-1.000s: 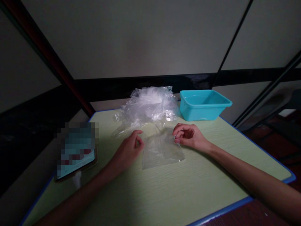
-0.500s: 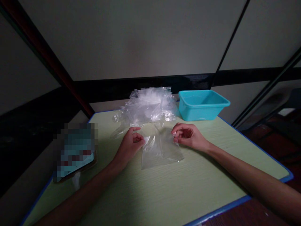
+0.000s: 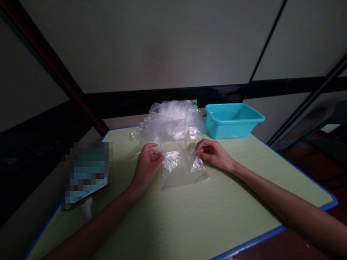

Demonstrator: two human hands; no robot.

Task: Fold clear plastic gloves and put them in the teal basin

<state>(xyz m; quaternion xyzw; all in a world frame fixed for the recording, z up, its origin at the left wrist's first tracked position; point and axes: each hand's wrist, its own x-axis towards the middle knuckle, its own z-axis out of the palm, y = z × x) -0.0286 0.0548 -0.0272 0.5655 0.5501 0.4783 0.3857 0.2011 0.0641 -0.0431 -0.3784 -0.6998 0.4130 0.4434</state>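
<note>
A clear plastic bag (image 3: 184,171) spreads between my two hands, just above or on the table; I cannot tell if it touches. My left hand (image 3: 148,162) pinches its upper left corner between thumb and fingers. At the upper right corner my right hand (image 3: 215,154) grips the film with its fingertips. Behind the hands lies a heaped pile of clear plastic bags (image 3: 173,121), crumpled and overlapping. The held bag looks flat, and nothing shows inside it.
A turquoise plastic basin (image 3: 233,126) stands at the back right of the pale table (image 3: 168,224), which has a blue edge. To the left is a propped device (image 3: 89,177) with a blurred-out screen. A panelled wall (image 3: 162,47) rises behind the table.
Both hands have shifted slightly up and left with the bag, the right one more. The bag's lower edge has risen a little, and its film catches more light.
</note>
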